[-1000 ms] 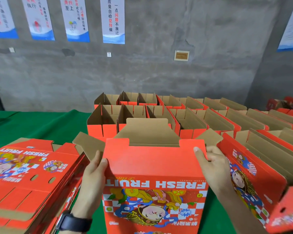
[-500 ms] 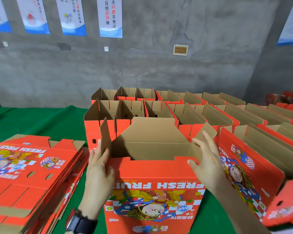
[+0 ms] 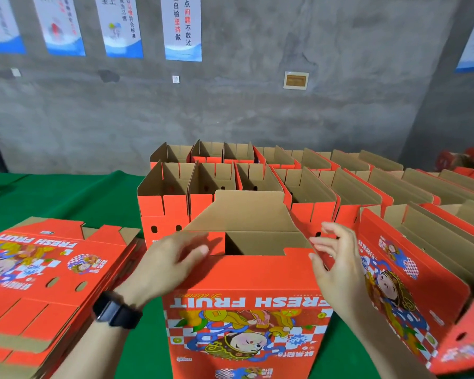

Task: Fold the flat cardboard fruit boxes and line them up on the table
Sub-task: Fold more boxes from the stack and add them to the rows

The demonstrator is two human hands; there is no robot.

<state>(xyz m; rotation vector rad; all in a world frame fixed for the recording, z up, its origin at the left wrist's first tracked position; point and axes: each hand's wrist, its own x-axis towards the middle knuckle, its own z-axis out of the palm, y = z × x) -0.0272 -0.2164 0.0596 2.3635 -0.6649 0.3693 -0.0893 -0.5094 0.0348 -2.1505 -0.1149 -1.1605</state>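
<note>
Green-clothed counter [image 3: 66,198] under a poster-hung concrete wall [image 3: 257,110]. The half-folded box [image 3: 244,280] stands near, between flat stack [image 3: 39,283] and folded rows [image 3: 312,181]; left hand [image 3: 170,266] presses its flap [image 3: 216,244] flat-fingered, right hand [image 3: 337,265] hovers spread.

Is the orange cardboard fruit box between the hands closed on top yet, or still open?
Open. The orange cardboard fruit box shows its brown inside through the top; its rear flap stands up.
</note>
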